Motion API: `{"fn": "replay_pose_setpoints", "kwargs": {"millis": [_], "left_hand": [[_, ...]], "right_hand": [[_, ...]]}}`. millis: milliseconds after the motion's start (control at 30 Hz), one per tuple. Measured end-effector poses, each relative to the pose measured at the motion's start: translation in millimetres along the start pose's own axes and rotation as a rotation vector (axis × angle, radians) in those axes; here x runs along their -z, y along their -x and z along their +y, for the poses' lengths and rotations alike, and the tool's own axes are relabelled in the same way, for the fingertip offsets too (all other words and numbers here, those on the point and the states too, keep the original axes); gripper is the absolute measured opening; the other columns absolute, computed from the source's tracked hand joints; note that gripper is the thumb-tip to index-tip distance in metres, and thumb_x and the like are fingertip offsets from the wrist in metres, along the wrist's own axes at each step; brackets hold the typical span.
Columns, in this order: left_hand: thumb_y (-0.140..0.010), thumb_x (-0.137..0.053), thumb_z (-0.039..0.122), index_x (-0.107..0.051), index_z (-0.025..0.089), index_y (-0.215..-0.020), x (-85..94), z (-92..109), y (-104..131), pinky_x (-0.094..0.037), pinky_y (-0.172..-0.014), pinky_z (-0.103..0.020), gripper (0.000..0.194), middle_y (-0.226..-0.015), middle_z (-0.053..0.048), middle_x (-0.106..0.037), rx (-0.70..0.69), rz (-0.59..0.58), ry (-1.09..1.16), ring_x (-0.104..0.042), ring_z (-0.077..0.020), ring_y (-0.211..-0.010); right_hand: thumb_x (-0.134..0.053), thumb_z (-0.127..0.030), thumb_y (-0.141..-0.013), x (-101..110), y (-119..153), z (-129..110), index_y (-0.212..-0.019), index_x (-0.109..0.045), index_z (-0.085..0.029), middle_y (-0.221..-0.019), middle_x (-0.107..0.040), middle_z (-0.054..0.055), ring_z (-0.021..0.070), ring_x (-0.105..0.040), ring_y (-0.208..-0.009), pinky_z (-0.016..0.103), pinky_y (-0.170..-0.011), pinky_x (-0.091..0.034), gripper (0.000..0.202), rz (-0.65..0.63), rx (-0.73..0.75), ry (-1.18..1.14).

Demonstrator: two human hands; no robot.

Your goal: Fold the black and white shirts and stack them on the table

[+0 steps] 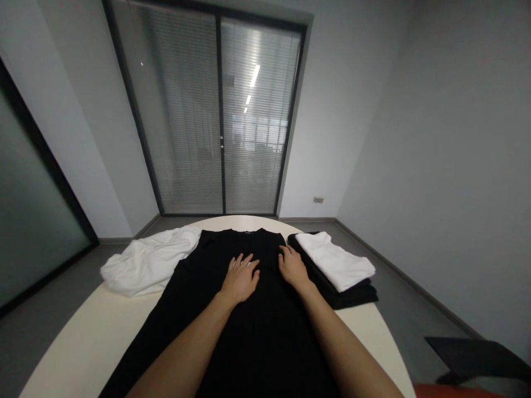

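A black shirt (265, 337) lies spread flat on the pale table, its neckline at the far end and its body running toward me. My left hand (240, 279) rests on the upper middle of the shirt with fingers spread. Near the shirt's right edge, my right hand (292, 265) lies on the cloth, fingers extended and slightly bent. Neither hand grasps anything that I can see. A small print or logo shows white beside the left fingers.
Crumpled white cloth (153, 262) sits left of the shirt. On the right, a folded white garment (336, 260) tops several folded black ones (357, 296). The table (83, 337) has a curved edge. A dark chair part (477, 356) stands at lower right; glass doors (186, 121) are beyond.
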State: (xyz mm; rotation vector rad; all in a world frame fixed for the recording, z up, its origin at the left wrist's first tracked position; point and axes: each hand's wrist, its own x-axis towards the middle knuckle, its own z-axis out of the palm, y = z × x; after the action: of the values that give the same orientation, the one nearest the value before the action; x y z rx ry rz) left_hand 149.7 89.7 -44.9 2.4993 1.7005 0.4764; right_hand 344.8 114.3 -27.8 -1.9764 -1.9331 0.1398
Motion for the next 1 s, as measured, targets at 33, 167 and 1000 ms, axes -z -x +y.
{"fn": "replay_pose_setpoints", "kwargs": {"millis": [33, 167, 1000], "left_hand": [[-0.099, -0.038, 0.039, -0.053, 0.026, -0.142, 1.0, 0.4, 0.2, -0.020, -0.120, -0.054, 0.047, -0.157, -0.003, -0.041, -0.014, -0.001, 0.003, -0.032, -0.0326, -0.145], [-0.099, -0.039, 0.042, -0.048, 0.031, -0.146, 6.5, 1.7, 1.7, -0.020, -0.121, -0.054, 0.049, -0.159, 0.001, -0.037, -0.162, -0.054, 0.047, -0.029, -0.0305, -0.147], [-0.095, -0.044, 0.057, -0.044, 0.038, -0.148, 11.0, 4.0, 4.8, -0.015, -0.118, -0.063, 0.056, -0.163, -0.002, -0.029, -0.167, -0.140, 0.061, -0.020, -0.0383, -0.149]], "right_hand": [[-0.036, -0.032, -0.101, -2.6, 0.4, 1.9, -0.147, -0.047, -0.017, -0.155, -0.038, 0.018, 0.0311, -0.039, -0.141, 0.044, -0.109, -0.036, 0.049, -0.048, -0.019, 0.032], [-0.032, -0.040, -0.103, -11.7, 1.4, 8.0, -0.155, -0.032, -0.018, -0.162, -0.023, 0.019, 0.0336, -0.019, -0.150, 0.051, -0.115, -0.025, 0.057, -0.200, 0.000, 0.091], [-0.059, -0.016, -0.085, 16.7, -16.6, 28.2, -0.136, -0.059, -0.017, -0.127, -0.067, 0.011, 0.0243, -0.064, -0.118, 0.031, -0.099, -0.047, 0.051, -0.129, -0.051, -0.082]]}}
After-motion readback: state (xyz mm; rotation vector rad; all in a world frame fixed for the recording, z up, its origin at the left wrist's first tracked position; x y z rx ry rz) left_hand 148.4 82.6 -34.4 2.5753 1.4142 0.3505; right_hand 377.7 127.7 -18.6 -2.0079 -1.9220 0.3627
